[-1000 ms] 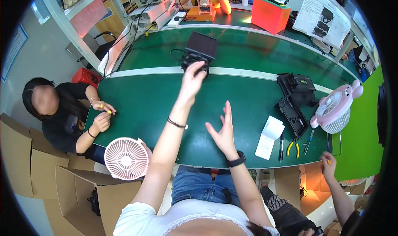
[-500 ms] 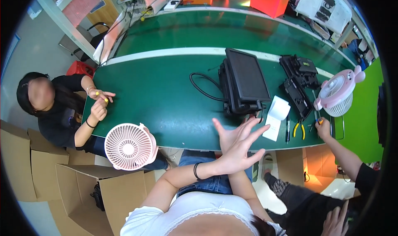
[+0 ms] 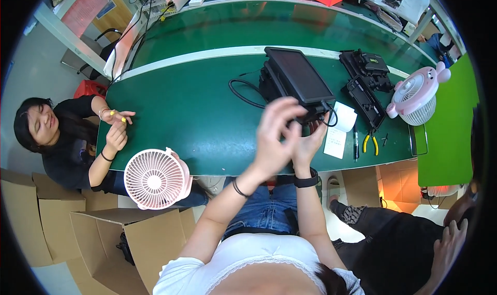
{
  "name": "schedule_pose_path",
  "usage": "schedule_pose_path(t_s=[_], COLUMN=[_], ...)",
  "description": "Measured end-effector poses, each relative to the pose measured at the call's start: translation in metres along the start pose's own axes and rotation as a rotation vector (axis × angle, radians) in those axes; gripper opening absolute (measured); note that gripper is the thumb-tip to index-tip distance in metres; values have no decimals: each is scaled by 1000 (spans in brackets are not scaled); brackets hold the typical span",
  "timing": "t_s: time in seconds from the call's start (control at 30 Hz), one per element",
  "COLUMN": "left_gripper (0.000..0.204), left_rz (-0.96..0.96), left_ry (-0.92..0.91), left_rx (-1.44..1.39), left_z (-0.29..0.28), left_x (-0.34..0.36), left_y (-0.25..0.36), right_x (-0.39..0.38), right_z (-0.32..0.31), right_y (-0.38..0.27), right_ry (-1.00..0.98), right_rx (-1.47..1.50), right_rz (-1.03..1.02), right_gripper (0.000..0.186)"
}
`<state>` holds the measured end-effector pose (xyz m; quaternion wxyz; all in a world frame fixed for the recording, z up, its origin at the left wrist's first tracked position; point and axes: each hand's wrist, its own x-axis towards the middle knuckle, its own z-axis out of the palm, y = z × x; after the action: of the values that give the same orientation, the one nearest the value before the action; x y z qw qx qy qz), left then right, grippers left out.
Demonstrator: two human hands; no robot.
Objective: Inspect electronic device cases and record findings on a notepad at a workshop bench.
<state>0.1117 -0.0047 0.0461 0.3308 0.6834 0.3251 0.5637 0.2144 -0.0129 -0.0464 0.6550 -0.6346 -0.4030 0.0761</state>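
A boxy black device with a flat screen point(image 3: 303, 77) stands on the green table in front of me, a coiled black cable at its left side. My right hand point(image 3: 309, 146), a black band on its wrist, grips the device's near lower edge, where a thin cable loops. My left hand point(image 3: 277, 134) is raised just in front of the device's near left corner. Its fingers are apart and curved, slightly blurred, with nothing seen in them. It partly covers the device's near side and my right hand.
Right of the device lie a paper pad point(image 3: 336, 139), a black pen point(image 3: 356, 142), yellow-handled pliers point(image 3: 370, 144) and opened black housings point(image 3: 365, 101). A pink fan point(image 3: 414, 98) stands far right, another point(image 3: 155, 180) near left. A person point(image 3: 62, 139) sits left, another point(image 3: 398, 248) right. Cardboard boxes point(image 3: 155, 243) stand below.
My left hand has gone from spread in front of the device to raised and curved, slightly left. My right hand shows more fully. The right-hand person's hand has left the table edge.
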Motion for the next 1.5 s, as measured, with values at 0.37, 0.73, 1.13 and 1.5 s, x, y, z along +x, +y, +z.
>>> schedule_pose_path(t_s=[0.37,0.73,1.13,1.5], left_gripper=[65,28,23,56], left_rz=[124,638,-128,246], left_ry=[-87,-233,-57,-568], left_rx=[595,613,13,478], left_z=[-42,-83,-64,-56], left_x=[66,50,94,22], left_y=[-54,-11,-31,-8], right_x=[34,47,34,41], right_z=[-9,-88,-102,-98], right_y=[-4,6,12,-6], right_ry=[-245,-935,-946,-952], right_rx=[-104,1,-9,-3], right_rz=[14,151,169,48], right_gripper=[138,130,147,149])
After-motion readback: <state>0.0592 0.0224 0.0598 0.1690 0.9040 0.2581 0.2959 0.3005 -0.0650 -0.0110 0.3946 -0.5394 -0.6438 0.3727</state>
